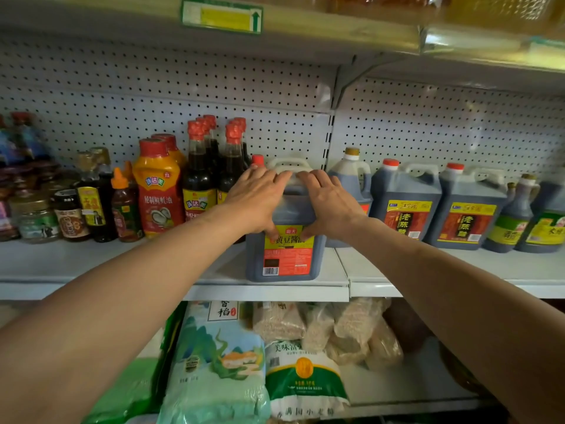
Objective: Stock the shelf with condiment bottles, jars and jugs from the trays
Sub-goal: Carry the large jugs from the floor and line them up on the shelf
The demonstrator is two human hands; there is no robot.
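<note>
Shelf (171, 270) bears jug (284, 252), bottles (198, 179).

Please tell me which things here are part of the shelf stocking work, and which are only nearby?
Part of the job:
- soy sauce jug, under left hand and right hand
- shelf
- vinegar jugs
- dark bottles

Only nearby:
- rice bags
- price label
</note>
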